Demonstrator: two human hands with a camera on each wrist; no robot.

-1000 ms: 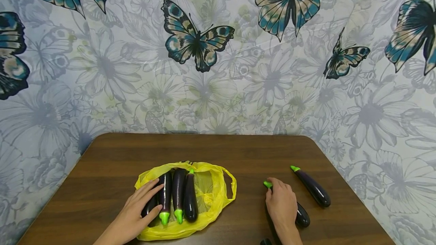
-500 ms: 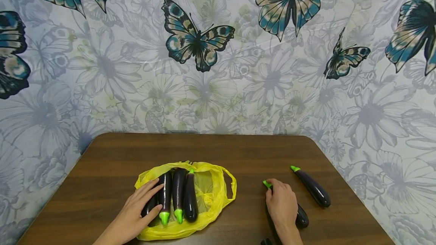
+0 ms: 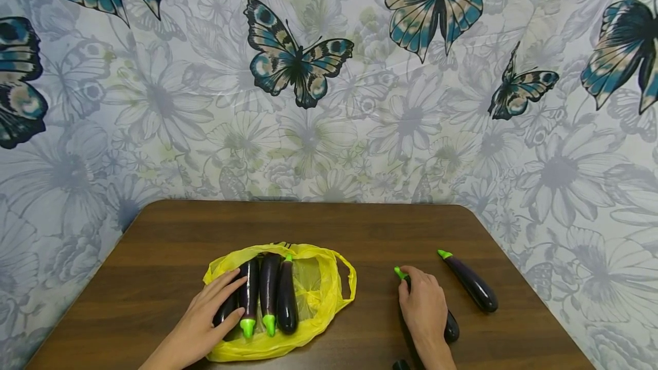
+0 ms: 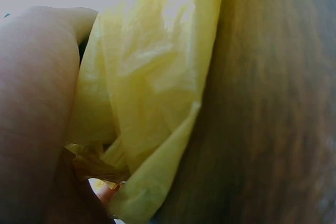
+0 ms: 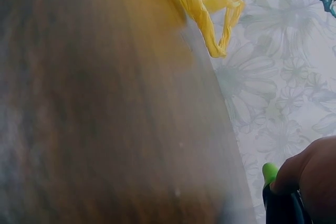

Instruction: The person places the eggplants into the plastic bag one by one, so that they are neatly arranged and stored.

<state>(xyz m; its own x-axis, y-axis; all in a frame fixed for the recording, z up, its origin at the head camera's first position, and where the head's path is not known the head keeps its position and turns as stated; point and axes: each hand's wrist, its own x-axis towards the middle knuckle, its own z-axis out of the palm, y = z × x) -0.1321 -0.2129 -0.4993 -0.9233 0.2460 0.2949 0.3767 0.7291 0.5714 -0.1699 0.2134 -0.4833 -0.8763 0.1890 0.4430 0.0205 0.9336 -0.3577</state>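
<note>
In the head view, a yellow plastic bag [image 3: 321,324] lies spread on the table with several dark eggplants [image 3: 269,287] inside, some with green stem ends. My left hand [image 3: 197,318] rests over the leftmost eggplant [image 3: 226,308], its fingers long and nearly straight, and covers part of it. To the right of the bag my right hand [image 3: 424,307] grips another eggplant [image 3: 451,327] near its green stem; the hand hides the middle. The right wrist view also shows that green stem [image 5: 270,172] beside the fingers. Further right lies a loose eggplant [image 3: 470,283].
A brown wooden table [image 3: 154,256] ends at a wall with butterfly-patterned covering [image 3: 329,147]. At the bottom edge, left of the right wrist, a small dark tip [image 3: 400,365] shows. A bag handle [image 3: 351,276] sticks out toward the right.
The eggplant in my right hand has shifted slightly left; its stem end sits a little further up and its lower end closer to the wrist. The left hand stays in place.
</note>
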